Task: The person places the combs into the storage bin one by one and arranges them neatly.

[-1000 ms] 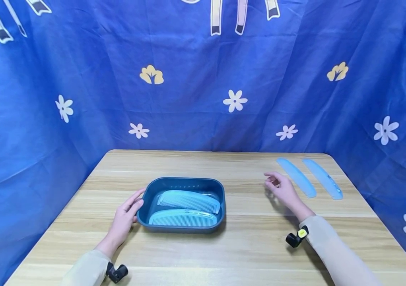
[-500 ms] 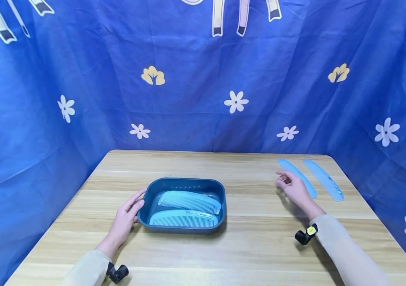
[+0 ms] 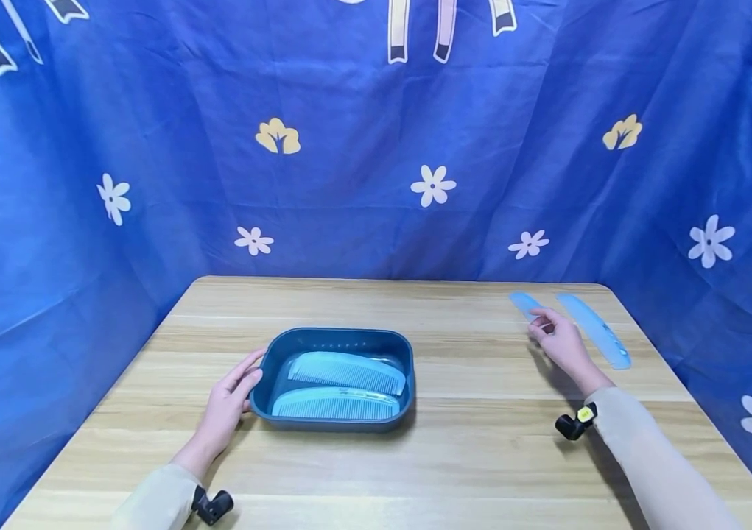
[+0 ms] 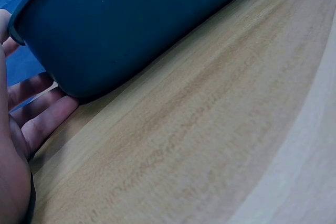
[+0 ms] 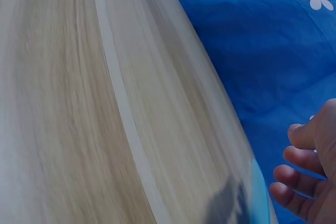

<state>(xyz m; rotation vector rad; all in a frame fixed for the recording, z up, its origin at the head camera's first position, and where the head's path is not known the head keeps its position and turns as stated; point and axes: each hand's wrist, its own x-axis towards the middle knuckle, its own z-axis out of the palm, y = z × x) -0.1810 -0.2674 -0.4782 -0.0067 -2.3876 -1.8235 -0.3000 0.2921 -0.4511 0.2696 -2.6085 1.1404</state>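
Note:
A dark blue plastic basin (image 3: 266,423) stands left of the table's middle. My left hand (image 3: 226,405) holds it by its left end, thumb at the rim and fingers against the outer wall, as the left wrist view shows. Two light blue combs (image 3: 347,368) lie side by side inside. My right hand (image 3: 561,346), fingers loosely bent with nothing between them, hovers over another blue comb (image 3: 521,302) at the back right, hiding most of it. One more comb (image 3: 591,327) lies just to its right. In the right wrist view, the fingertips are beside a comb's edge (image 5: 258,198).
The wooden table (image 3: 455,456) carries all of this. A blue curtain (image 3: 349,206) with white flowers closes off the back and both sides. A black wrist camera (image 3: 574,423) sits on the right sleeve, another camera (image 3: 212,506) on the left.
My right hand has moved to the right, from beside the left one of the two table combs to above it. My left hand and the basin stay put.

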